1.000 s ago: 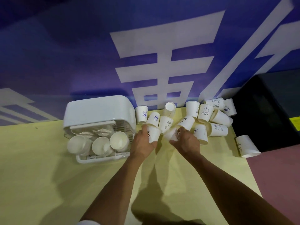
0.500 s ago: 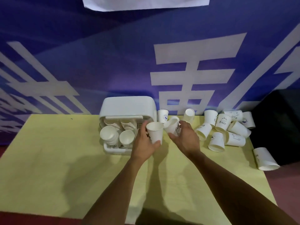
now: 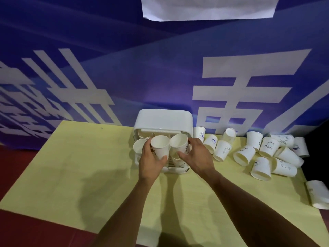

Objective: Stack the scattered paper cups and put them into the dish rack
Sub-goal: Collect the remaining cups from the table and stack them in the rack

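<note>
The left hand (image 3: 151,163) is curled round the left cup (image 3: 160,147), fingers on its left side and thumb near its base, and holds it upright with the mouth up. The right hand (image 3: 197,157) grips the right cup (image 3: 179,144), which is tilted so that its mouth faces left and toward the camera; the thumb lies under it and the fingers over its far side. The two rims are just beside each other, and I cannot tell whether they touch.

Both cups hang over the open front of the rack (image 3: 163,120), a white box with a rounded lid that stands at the table's far edge against the banner (image 3: 106,68). A racked cup (image 3: 138,146) shows just left of the left hand; others behind the hands are partly hidden.

Right of the rack the loose cups (image 3: 263,154) crowd the far right corner, some upright and most on their sides, the nearest just beside the rack's wall. An edge cup (image 3: 317,196) lies apart on its side at the right edge.

The widest stretch of yellow table (image 3: 80,166) runs left of the rack and in front of it, out to the left and near edges, where red floor (image 3: 17,166) begins. A white sheet (image 3: 208,8) hangs at the banner's top.
</note>
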